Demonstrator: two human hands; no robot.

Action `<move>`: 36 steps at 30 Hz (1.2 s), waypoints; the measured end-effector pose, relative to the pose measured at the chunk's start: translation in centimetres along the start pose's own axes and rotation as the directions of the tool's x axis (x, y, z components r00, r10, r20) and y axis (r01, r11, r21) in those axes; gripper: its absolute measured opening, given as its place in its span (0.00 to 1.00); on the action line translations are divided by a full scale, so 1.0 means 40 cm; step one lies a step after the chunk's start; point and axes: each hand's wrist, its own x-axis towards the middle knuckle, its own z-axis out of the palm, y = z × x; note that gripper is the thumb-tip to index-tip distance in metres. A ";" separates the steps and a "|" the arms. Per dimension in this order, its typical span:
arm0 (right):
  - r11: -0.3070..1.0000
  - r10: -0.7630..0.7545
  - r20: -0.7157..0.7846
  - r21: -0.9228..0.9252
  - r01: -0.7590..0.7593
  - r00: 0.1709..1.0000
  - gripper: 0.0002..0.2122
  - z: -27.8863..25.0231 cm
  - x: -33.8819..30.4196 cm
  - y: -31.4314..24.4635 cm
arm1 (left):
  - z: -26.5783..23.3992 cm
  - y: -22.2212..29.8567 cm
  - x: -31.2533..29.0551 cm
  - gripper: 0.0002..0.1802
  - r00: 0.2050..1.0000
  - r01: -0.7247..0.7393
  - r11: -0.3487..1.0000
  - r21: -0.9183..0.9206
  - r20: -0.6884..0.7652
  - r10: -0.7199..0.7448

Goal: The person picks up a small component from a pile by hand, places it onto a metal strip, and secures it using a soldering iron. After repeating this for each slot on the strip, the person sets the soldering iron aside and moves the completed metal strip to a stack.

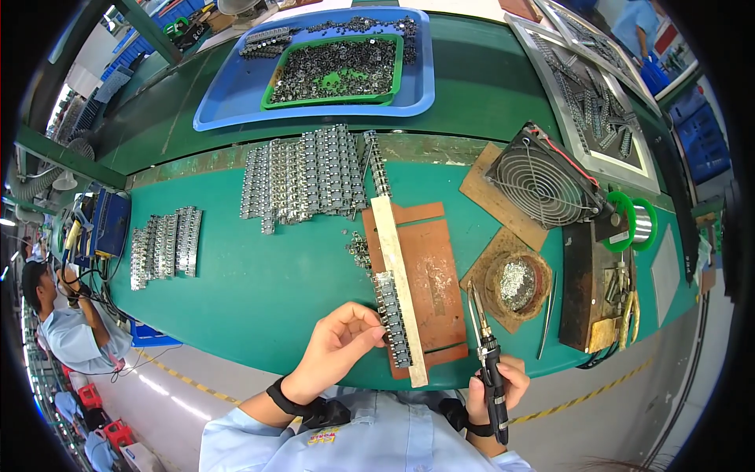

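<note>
My left hand has thumb and forefinger pinched together at the left edge of a strip of small circuit boards; whatever lies between the fingertips is too small to make out. The strip rests along a pale wooden bar, which lies over a reddish-brown board. In my right hand is a black-handled soldering iron, its metal tip pointing away from me beside the brown board. A pile of tiny metal parts sits left of the bar.
Stacked board strips lie behind, with more strips at left. A blue tray holds a green tray of small parts. Rightward are a fan, a round pot, tweezers and a solder wire spool.
</note>
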 end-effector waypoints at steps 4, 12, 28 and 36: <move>1.000 0.002 0.001 0.001 -0.002 1.000 0.20 0.001 0.000 0.001 | -0.008 0.009 0.003 0.03 0.998 0.066 0.998 0.019 -0.003 -0.066; 1.000 0.000 0.004 -0.015 0.000 1.000 0.20 -0.001 -0.002 0.002 | -0.013 0.026 0.008 0.03 0.989 0.144 0.989 -0.023 0.041 -0.143; 0.979 -0.122 0.287 0.191 0.068 0.950 0.21 -0.039 0.079 -0.101 | -0.026 0.022 0.011 0.04 0.989 0.130 0.989 -0.073 0.083 -0.124; 0.989 -0.086 0.401 0.145 0.030 0.912 0.21 -0.036 0.088 -0.120 | -0.030 0.015 0.012 0.04 0.988 0.123 0.991 -0.048 0.098 -0.118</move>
